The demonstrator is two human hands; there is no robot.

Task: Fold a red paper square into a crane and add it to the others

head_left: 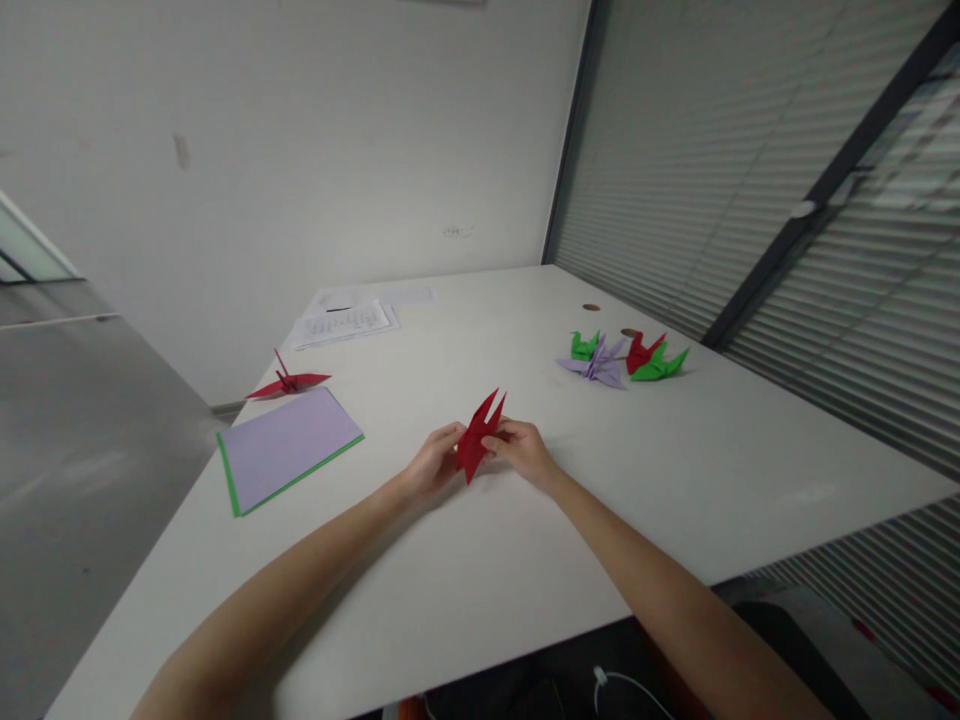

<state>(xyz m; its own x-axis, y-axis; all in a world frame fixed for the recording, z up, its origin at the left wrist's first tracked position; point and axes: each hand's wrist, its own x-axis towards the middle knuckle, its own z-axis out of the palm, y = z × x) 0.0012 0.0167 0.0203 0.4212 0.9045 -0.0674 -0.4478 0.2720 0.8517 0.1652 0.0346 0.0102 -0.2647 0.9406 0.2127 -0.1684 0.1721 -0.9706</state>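
Observation:
A half-folded red paper figure point(478, 437) with two pointed tips stands above the white table point(480, 570), near its middle. My left hand point(433, 462) pinches its left side, fingers closed on the paper. On the other side, my right hand point(523, 449) grips the same piece. Both forearms reach in from the near edge.
A stack of lilac and green paper sheets point(289, 449) lies to the left. A finished red crane point(287, 383) sits behind it. Several folded cranes, green point(659, 366), lilac point(598, 364) and red point(642, 351), cluster at the right. Printed sheets point(343, 323) lie far back.

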